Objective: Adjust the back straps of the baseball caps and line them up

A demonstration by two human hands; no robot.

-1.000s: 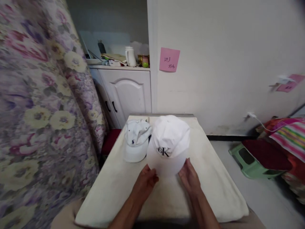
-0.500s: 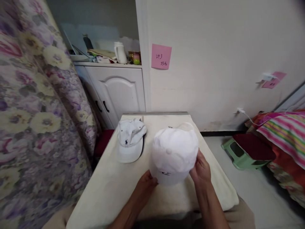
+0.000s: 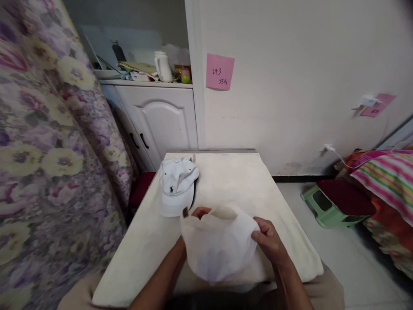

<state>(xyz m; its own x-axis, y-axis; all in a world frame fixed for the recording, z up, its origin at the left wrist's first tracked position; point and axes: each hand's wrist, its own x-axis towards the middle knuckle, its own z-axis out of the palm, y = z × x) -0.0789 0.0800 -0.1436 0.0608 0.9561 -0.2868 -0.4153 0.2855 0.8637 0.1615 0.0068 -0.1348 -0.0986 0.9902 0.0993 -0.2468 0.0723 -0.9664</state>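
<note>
Between my hands is a white baseball cap [image 3: 221, 245], held over the near part of the table and blurred by motion. Its crown hangs down towards me, with the rim facing up and away. My right hand [image 3: 271, 241] pinches the cap's right edge between thumb and fingers. At the left edge, my left hand [image 3: 200, 212] is partly hidden behind the cap, its fingers curled on the rim near a dark strap end. A second white baseball cap [image 3: 177, 185] with a small dark logo lies on the cream-covered table [image 3: 232, 181], brim towards me.
A floral curtain [image 3: 61, 172] hangs at the left beside a white cabinet [image 3: 164, 116] with a white jug [image 3: 163, 66] on it. Right of the table stand a green stool [image 3: 325, 213] with a dark red top and a striped-covered bed [image 3: 387, 181]. A pink note [image 3: 220, 72] is on the wall.
The held cap has been turned over, from crown up with its logo towards me to crown hanging down, and has come nearer. My left hand has moved behind its left edge. The other cap stays put.
</note>
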